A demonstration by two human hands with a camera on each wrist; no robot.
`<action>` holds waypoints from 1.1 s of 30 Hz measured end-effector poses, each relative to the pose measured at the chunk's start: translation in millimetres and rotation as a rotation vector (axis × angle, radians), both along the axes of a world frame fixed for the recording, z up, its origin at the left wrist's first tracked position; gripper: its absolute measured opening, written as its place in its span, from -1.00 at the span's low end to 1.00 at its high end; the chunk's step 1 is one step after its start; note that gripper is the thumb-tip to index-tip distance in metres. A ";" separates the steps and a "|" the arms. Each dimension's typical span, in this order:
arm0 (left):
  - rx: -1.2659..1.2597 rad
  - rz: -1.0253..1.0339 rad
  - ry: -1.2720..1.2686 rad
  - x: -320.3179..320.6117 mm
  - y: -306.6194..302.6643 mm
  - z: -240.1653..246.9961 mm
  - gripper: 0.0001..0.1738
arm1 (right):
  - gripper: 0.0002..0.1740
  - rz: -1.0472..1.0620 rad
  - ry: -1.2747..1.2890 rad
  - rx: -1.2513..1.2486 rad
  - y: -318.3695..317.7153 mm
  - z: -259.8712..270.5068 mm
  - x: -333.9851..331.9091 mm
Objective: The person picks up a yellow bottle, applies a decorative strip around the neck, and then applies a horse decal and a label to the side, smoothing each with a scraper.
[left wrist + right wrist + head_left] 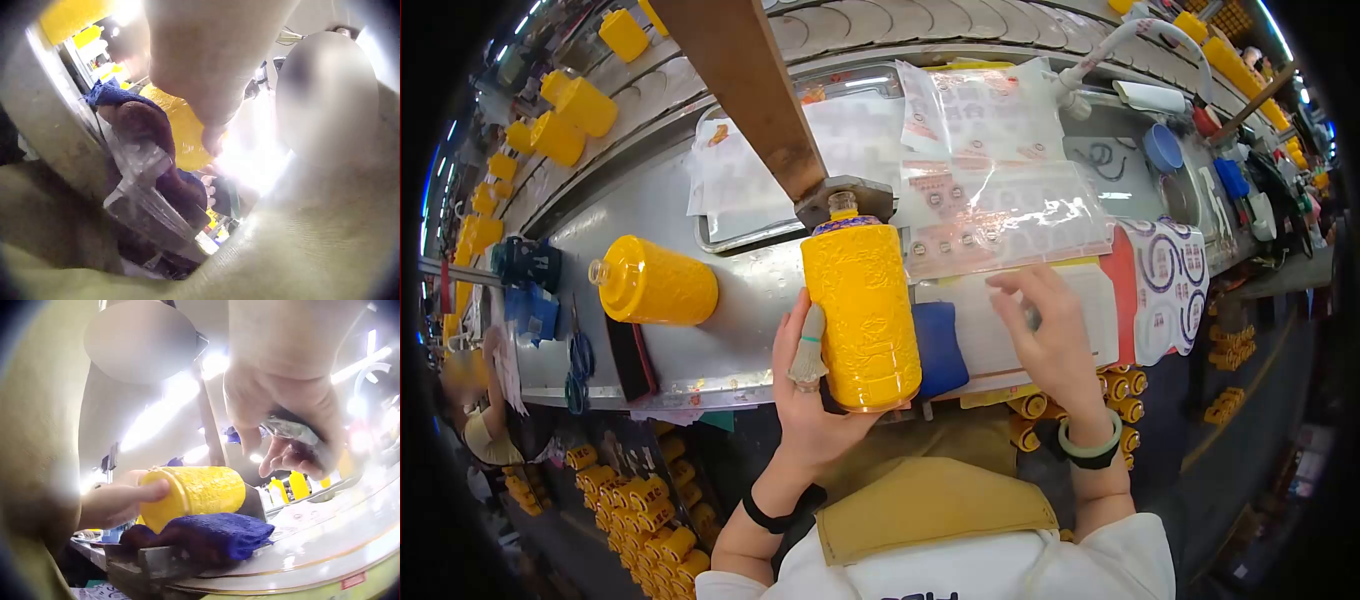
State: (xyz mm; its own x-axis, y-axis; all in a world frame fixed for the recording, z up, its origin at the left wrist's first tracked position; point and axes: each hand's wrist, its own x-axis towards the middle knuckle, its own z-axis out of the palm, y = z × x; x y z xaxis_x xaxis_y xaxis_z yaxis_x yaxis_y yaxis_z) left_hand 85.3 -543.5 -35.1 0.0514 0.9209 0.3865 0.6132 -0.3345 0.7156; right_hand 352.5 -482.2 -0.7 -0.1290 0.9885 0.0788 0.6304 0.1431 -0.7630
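Note:
My left hand (800,400) grips a yellow embossed glass bottle (862,320) near its base, a pale fabric cover on one of its digits. The bottle lies lengthwise, its clear neck pointing away from me at a dark metal block (880,197) on a wooden bar. A purple patterned band rings its shoulder. In the right wrist view the left thumb presses near the bottle's base (206,490). To the right of the bottle, my right hand (1048,330) hovers over white sheets, fingers curled around a small shiny grey-dark thing (294,432) whose kind I cannot tell.
A second yellow bottle (662,283) lies at left on the metal bench. A folded blue cloth (940,348) sits beside the held bottle. Printed transfer sheets (1000,215) cover the bench's middle. Scissors (579,360) are at far left, a blue bowl (1163,148) at back right.

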 end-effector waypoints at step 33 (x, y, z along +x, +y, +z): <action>-0.074 -0.010 -0.155 3.9 3.1 1.3 0.35 | -0.67 -0.124 -0.551 0.014 47.2 -18.7 147.2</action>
